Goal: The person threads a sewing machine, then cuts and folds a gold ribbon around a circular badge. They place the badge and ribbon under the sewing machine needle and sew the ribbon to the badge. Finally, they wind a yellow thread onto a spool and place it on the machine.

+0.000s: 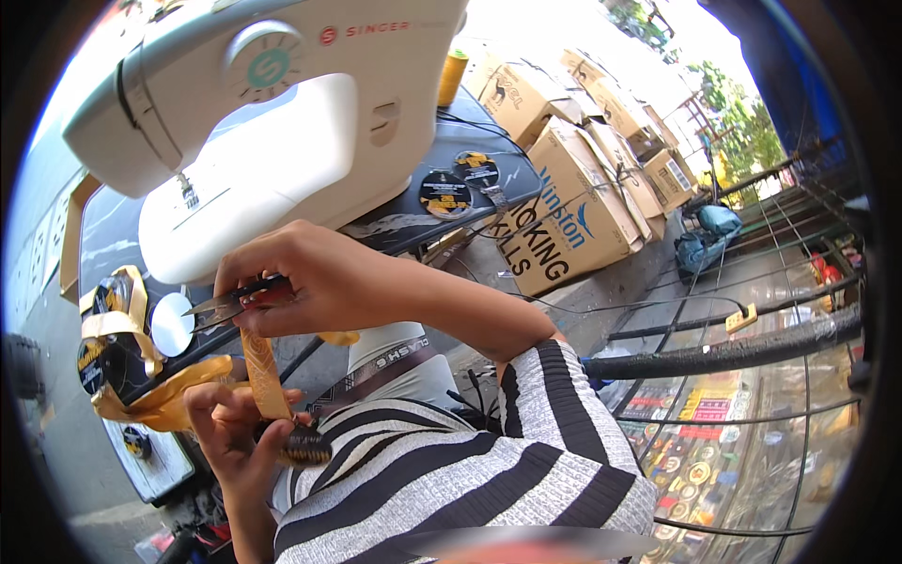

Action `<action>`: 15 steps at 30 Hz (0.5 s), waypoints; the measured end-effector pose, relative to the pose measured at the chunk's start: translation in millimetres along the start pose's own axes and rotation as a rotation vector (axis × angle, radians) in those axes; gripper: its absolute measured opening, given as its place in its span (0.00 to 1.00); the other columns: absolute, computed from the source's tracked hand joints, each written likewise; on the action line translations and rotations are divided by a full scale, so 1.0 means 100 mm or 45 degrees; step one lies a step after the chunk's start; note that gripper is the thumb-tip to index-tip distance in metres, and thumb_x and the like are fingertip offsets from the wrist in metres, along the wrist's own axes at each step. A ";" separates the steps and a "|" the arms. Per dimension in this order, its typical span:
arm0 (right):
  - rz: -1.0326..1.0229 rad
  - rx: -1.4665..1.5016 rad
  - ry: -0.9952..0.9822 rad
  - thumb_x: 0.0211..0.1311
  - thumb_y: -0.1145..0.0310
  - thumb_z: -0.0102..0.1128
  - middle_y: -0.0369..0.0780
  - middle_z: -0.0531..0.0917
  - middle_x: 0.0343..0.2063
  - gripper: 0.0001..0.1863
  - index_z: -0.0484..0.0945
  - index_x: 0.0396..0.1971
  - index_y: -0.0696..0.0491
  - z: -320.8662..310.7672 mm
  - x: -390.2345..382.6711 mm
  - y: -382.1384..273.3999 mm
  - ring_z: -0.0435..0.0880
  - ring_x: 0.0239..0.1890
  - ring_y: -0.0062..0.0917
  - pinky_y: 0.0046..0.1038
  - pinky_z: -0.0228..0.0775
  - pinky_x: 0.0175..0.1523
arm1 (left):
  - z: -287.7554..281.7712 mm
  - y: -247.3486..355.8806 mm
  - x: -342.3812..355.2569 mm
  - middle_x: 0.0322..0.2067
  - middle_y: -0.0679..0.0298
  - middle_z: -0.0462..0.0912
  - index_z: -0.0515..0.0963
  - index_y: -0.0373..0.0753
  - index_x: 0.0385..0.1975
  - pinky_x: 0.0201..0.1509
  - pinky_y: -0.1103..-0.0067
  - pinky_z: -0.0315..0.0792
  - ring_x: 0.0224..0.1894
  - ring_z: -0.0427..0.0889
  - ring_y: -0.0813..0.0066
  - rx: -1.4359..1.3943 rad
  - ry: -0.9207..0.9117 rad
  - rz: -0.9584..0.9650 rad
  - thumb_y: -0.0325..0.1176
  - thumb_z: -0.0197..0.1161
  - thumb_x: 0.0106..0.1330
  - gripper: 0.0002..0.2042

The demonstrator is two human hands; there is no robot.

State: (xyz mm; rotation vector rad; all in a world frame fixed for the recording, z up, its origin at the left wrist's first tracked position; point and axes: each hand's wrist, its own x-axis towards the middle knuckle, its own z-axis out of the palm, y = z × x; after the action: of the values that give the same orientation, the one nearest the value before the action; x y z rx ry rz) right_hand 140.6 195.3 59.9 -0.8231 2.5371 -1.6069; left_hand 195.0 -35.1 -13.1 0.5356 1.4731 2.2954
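My right hand is closed around a small pair of dark scissors, blades pointing left and slightly apart. A gold patterned ribbon hangs from beneath its fingers down to my left hand. The left fingers pinch the ribbon's lower end, beside a round black badge with gold print, near my striped shirt. Whether the right fingers also grip the ribbon is hidden. Left of the scissors, a white disc lies among gold ribbons and black round badges at the table's edge.
A white sewing machine stands on a dark marbled table bearing two black round badges and a yellow thread cone. Gold cloth hangs by my left hand. Cardboard boxes and a metal grille are at right.
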 end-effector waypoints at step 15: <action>-0.095 0.359 0.245 0.60 0.68 0.64 0.34 0.74 0.37 0.20 0.74 0.52 0.55 0.62 -0.35 0.29 0.66 0.32 0.14 0.16 0.60 0.35 | -0.22 0.23 0.09 0.57 0.50 0.72 0.71 0.28 0.57 0.50 0.72 0.84 0.55 0.78 0.63 0.030 0.110 0.256 0.16 0.63 0.60 0.23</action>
State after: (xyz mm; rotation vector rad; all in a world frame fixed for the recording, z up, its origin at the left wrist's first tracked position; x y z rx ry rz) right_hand 177.5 168.7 -2.4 -0.7741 2.3354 -2.0988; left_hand 173.7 -56.7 0.1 0.6243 1.5518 2.4860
